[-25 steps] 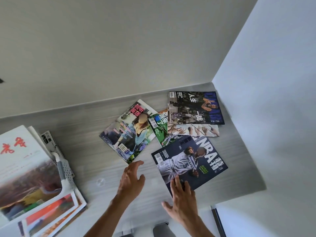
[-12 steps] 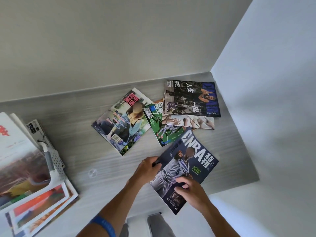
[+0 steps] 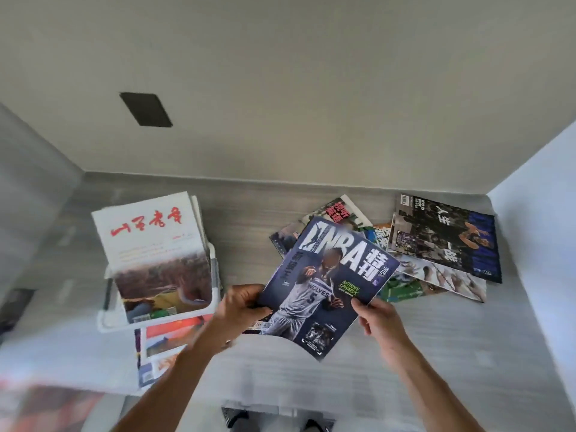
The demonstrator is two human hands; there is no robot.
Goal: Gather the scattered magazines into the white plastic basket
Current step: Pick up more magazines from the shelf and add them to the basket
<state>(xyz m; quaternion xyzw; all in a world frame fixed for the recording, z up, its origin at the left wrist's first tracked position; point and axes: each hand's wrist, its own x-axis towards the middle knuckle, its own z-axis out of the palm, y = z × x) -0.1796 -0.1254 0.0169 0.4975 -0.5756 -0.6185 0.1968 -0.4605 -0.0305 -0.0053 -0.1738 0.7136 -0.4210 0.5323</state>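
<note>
A dark blue NBA magazine (image 3: pixel 324 282) is lifted off the grey desk, tilted toward me. My left hand (image 3: pixel 241 307) grips its left edge and my right hand (image 3: pixel 378 319) grips its lower right edge. The white plastic basket (image 3: pixel 162 321) stands to the left, stacked with magazines; the top one is white with red characters (image 3: pixel 152 244). At the back right, more magazines lie overlapping on the desk: a black basketball one (image 3: pixel 448 238), one with pink lettering (image 3: pixel 339 210) partly hidden behind the NBA magazine, a green one (image 3: pixel 402 288) and a pale one (image 3: pixel 448 280).
More magazines (image 3: pixel 162 344) stick out from under the basket toward the desk's front edge. Walls close in the desk (image 3: pixel 249 219) at the back, left and right. A dark rectangular plate (image 3: pixel 146 109) sits on the back wall. A reddish blurred object (image 3: pixel 46 406) lies at lower left.
Both hands took hold of the NBA magazine and raised it off the desk. The view swung left, so the basket now sits nearer the middle.
</note>
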